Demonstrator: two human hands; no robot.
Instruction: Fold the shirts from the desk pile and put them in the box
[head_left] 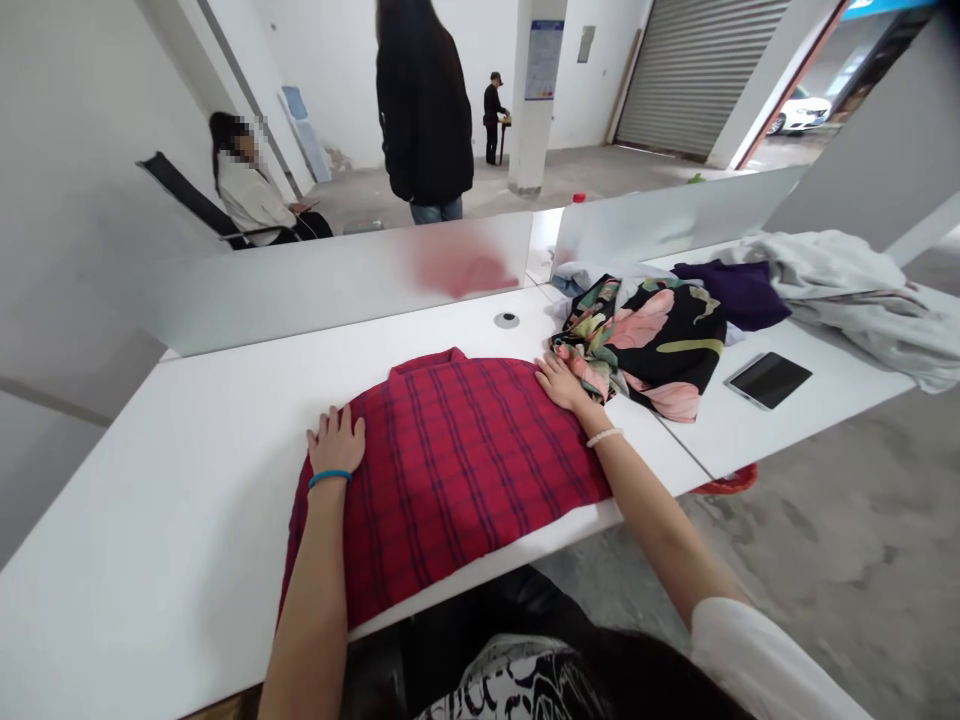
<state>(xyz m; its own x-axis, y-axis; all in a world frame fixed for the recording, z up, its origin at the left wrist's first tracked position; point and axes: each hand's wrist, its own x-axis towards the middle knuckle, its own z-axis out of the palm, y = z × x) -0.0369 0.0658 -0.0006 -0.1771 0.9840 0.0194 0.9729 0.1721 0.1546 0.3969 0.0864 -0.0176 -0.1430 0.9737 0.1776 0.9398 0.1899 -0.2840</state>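
A red plaid shirt (457, 460) with dark stripes lies spread on the white table (187, 460), its collar end toward the partition. My left hand (336, 442) rests flat on the shirt's left edge, fingers spread and pointing away from me; a blue band circles that wrist. On the shirt's far right edge lies my right hand (562, 383), palm down with fingers stretched out, a pale beaded bracelet at its wrist. Its fingertips are close to a black floral cloth (660, 335) with pink and green print. Neither hand grips anything.
A frosted partition (337, 285) runs along the table's back. To the right lie a purple garment (739, 293), a pile of white clothes (840, 265) and a tablet (770, 380). Beyond are a seated person (255, 195), a standing person (425, 110) and another farther back (493, 115).
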